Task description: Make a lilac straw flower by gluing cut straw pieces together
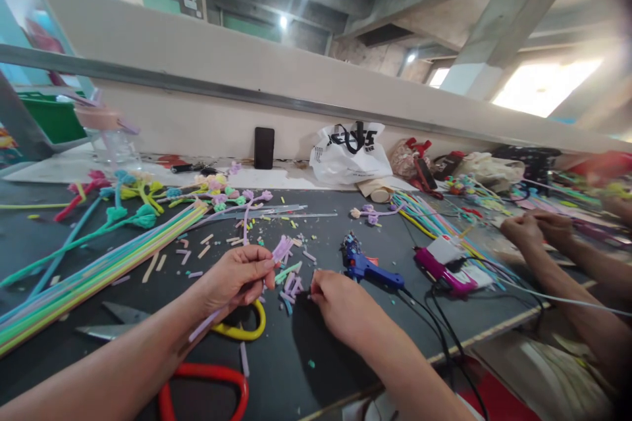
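Note:
My left hand point(241, 274) is closed around a lilac pipe cleaner stem, whose bunched, petal-like tip point(282, 248) sticks out past the thumb and forefinger. The stem's lower end runs back under the wrist. My right hand point(345, 306) is just to the right, its fingers pinched together low over the table; whatever they hold is hidden. Short cut lilac pieces point(292, 285) lie between the two hands. Under my left forearm rest scissors with a yellow handle point(261, 323), partly covered. A red scissor handle point(244, 385) shows nearer to me. A blue glue gun point(372, 271) lies beyond my right hand.
Long pastel pipe cleaners point(123, 253) and finished fuzzy flowers point(143, 214) lie at left. A magenta glue gun point(447, 273) with cords sits at right, near a co-worker's hands point(538, 231). A phone point(264, 148) and white bag point(348, 154) stand along the back partition.

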Demonstrator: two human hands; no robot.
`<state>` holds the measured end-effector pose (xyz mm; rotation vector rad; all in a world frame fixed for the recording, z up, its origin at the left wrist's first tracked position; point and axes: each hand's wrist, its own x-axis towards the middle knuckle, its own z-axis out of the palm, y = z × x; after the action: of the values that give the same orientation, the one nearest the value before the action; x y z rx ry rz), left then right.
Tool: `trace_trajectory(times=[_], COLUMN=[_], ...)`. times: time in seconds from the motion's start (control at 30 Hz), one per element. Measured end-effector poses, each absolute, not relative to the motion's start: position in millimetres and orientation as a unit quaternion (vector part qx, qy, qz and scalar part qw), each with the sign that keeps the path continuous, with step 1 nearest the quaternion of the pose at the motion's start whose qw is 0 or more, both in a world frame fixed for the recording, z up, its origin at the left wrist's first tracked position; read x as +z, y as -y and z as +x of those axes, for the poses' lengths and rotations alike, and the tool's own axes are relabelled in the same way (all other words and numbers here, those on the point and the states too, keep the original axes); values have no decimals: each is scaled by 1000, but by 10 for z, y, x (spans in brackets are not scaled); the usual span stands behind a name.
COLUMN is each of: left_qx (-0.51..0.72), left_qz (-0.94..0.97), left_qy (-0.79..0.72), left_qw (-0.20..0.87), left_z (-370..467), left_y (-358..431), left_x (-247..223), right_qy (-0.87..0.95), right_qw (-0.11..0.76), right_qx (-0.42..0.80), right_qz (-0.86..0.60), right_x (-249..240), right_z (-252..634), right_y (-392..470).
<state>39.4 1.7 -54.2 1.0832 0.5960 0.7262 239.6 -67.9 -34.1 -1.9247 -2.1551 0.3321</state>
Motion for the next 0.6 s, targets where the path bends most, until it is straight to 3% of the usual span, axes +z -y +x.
trace_trajectory(times=[0.3, 0.47, 0.6], left_qx=[320, 308, 288], left_qz=[498, 513, 526], left_qy=[-271, -275, -275], left_qw=[759, 753, 751], left_z=[408, 421, 420], left_y=[-21, -18, -9], left_x=[-535, -575, -581], right_qy=[585, 505, 522], right_qw=[391, 481, 509], right_qx=[385, 423, 375], right_qz=[-598, -579, -573], right_x=[-172, -61, -59], right_z=[2408, 2249, 2138], right_y=[608, 660, 657])
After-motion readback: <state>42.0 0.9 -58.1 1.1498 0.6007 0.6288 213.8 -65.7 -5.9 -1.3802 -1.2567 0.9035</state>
